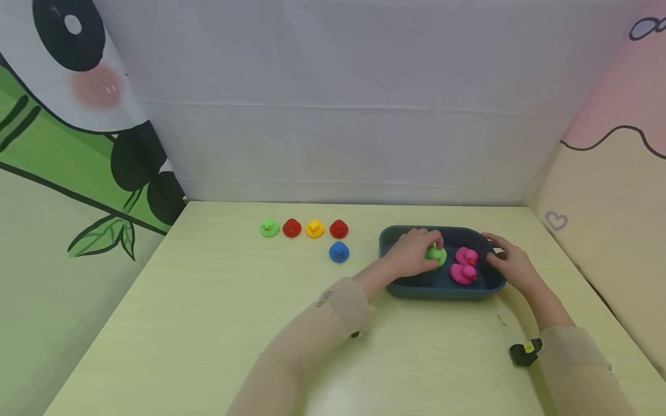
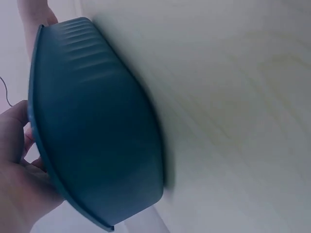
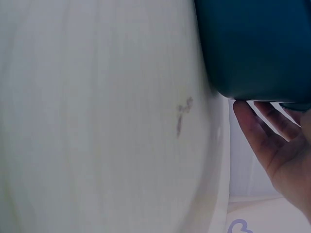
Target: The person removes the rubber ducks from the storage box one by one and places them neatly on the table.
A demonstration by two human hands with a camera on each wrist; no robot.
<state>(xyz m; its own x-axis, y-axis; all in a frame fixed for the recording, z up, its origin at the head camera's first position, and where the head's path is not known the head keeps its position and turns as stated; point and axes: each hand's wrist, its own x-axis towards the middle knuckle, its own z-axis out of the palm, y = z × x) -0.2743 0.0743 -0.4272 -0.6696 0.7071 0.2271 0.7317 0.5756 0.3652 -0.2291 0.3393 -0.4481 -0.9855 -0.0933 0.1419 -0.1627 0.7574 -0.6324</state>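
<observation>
In the head view, my left hand [image 1: 414, 252] reaches over the near left side of a dark blue plastic tray [image 1: 432, 293] and grips a green rubber duck [image 1: 440, 256] inside it. The fingers partly cover the duck. Beside it in the tray lie two pink rubber ducks, a farther one [image 1: 466, 256] and a nearer one [image 1: 462, 274]. My right hand [image 1: 512, 263] holds the tray's right end, thumb over the rim and fingers against the outer wall. Each wrist view shows the tray's outside, which hides the ducks.
Left of the tray, a row at the back holds a green duck [image 1: 269, 227], a red duck [image 1: 292, 228], a yellow duck [image 1: 314, 229] and another red duck [image 1: 339, 229]. A blue duck [image 1: 339, 252] sits just in front. Printed cloth walls [image 1: 333, 144] enclose the pale table [image 1: 208, 323].
</observation>
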